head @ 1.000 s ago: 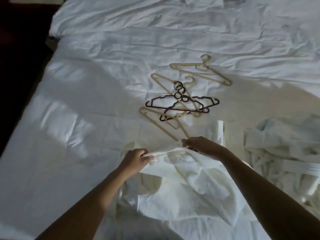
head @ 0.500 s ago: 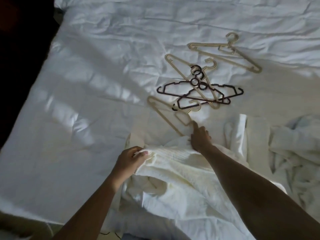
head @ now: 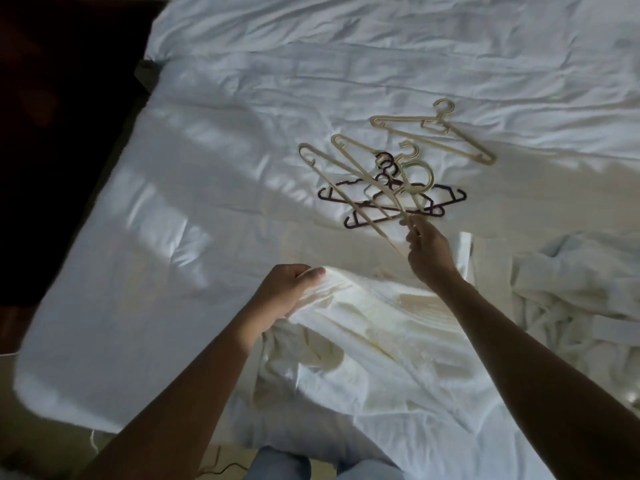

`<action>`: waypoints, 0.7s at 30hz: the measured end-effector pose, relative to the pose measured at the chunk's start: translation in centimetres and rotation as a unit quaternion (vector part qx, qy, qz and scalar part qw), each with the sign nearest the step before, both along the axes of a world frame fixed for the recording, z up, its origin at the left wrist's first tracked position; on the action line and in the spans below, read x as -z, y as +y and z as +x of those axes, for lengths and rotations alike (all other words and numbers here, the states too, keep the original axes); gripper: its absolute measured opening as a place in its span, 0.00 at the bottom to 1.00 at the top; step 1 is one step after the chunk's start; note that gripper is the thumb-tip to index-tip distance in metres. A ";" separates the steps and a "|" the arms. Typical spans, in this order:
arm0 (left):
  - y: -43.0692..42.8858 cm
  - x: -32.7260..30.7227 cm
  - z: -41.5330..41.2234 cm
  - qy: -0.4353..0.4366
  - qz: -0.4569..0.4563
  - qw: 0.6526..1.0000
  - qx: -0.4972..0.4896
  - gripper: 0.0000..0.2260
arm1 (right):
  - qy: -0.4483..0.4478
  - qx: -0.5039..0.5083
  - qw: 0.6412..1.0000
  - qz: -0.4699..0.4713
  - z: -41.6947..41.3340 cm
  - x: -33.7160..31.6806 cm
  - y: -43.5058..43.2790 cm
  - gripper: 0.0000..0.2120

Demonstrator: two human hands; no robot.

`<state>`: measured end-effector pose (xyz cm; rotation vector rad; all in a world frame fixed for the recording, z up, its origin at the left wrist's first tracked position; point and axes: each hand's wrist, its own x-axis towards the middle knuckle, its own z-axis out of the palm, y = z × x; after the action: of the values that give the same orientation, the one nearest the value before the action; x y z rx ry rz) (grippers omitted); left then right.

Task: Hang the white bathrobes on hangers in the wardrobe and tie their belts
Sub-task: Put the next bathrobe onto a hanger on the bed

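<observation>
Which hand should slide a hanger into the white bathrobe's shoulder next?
Right: the right hand holds a beige plastic hanger lifted off the pile, while the left hand grips the white bathrobe.

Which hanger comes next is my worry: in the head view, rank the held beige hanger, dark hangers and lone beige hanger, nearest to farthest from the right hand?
1. the held beige hanger: pinched in the right hand.
2. the dark hangers: just beyond it, ahead and left.
3. the lone beige hanger: farthest, upper right.
</observation>
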<state>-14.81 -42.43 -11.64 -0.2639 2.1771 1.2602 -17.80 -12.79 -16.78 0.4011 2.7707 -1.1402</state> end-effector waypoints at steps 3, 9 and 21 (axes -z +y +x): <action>0.9 -2.6 -0.7 -0.034 0.035 0.999 -0.006 0.21 | 0.044 0.035 0.998 0.002 1.5 -5.9 1.9 0.14; 2.1 -8.3 0.8 -0.096 0.165 0.982 -0.007 0.16 | 0.043 0.018 0.999 0.003 8.3 -13.8 4.9 0.19; 3.6 -16.5 4.6 -0.079 0.382 0.920 -0.028 0.25 | -0.076 -0.056 0.995 0.036 20.2 -19.9 3.6 0.36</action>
<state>-10.18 -38.87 4.84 -0.0954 1.4059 1.9313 2.37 -9.19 3.11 0.3201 2.6694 -0.9461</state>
